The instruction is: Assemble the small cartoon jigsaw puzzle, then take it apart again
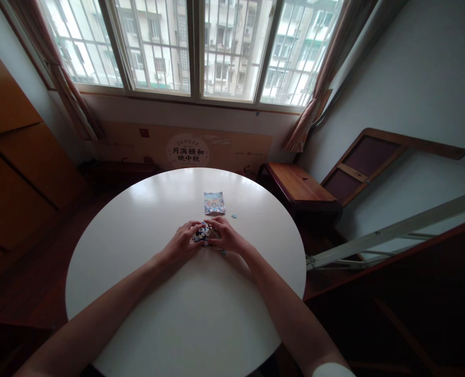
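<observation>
A small heap of jigsaw pieces (204, 233), in white, blue, black and brown, lies on the white round table (193, 319). My left hand (183, 240) curves around its left side, thumb toward me. From the right, my right hand (228, 236) cups the same heap, and the fingers of both hands press in on the pieces. One light blue jigsaw piece (234, 216) sits apart, beyond my right hand. Under my right wrist, partly covered, is another loose piece (223, 252). Just past my hands lies a colourful printed packet (214, 203) with a cartoon picture.
A low wooden bench (301, 181) stands behind the table on the right. Against the right wall are a folded wooden frame (350, 173) and a pale metal ladder-like rail (405, 230). Orange cabinets (16, 173) line the left. A barred window (232, 52) is ahead.
</observation>
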`<state>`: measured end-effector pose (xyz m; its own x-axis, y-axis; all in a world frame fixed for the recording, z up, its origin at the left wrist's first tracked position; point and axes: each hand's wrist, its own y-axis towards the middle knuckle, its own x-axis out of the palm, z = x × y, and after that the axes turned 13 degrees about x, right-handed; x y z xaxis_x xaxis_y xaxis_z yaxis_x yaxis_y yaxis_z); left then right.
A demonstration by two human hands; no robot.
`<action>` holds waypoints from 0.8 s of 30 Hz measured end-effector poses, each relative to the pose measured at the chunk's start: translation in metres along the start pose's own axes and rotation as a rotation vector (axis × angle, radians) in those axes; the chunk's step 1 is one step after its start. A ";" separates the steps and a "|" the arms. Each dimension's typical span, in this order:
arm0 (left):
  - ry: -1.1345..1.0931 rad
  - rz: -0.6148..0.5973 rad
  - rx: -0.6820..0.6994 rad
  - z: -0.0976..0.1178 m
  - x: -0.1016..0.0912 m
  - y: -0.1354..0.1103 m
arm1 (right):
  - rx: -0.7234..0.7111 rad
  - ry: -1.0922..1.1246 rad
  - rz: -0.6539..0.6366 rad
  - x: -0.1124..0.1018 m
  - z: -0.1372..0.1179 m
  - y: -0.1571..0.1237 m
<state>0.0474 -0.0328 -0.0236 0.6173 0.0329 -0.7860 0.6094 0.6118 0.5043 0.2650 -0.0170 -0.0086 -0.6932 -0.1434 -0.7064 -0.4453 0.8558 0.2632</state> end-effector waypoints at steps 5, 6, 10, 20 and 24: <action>0.078 -0.052 -0.022 0.000 0.000 -0.001 | 0.000 0.073 0.033 0.003 -0.004 0.001; 0.095 -0.069 -0.015 0.001 0.000 -0.001 | 0.004 0.083 0.045 0.004 -0.005 0.002; 0.155 -0.122 0.010 0.006 -0.002 -0.001 | 0.017 0.097 0.099 0.005 -0.005 0.003; 0.203 -0.129 0.015 0.015 -0.011 0.004 | 0.057 0.138 0.267 0.005 -0.008 0.006; 0.210 -0.113 0.012 0.015 -0.012 0.004 | 0.019 0.098 0.198 0.007 -0.003 0.005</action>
<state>0.0500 -0.0431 -0.0069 0.4286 0.1286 -0.8943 0.6758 0.6114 0.4117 0.2562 -0.0153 -0.0103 -0.8181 -0.0180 -0.5748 -0.2846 0.8811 0.3776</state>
